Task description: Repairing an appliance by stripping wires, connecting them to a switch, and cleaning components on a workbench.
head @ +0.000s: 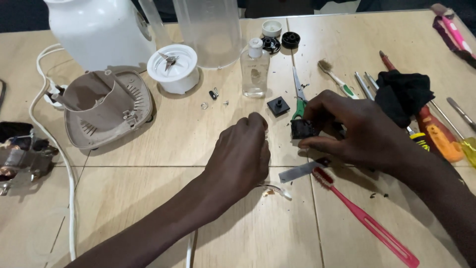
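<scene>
My right hand pinching a small boxy black plastic part, my left hand just left of that part, fingertips pressed together on something too small to tell, thin white wires below it, ribbed red toothbrush lower right, pale wood-grain bench.

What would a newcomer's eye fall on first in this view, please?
Probably the two hands at the centre: the right hand pinches a small black part, the left hand closed beside it. Next, the opened grey appliance base at the left, and the red toothbrush lying at the lower right of the table.
</scene>
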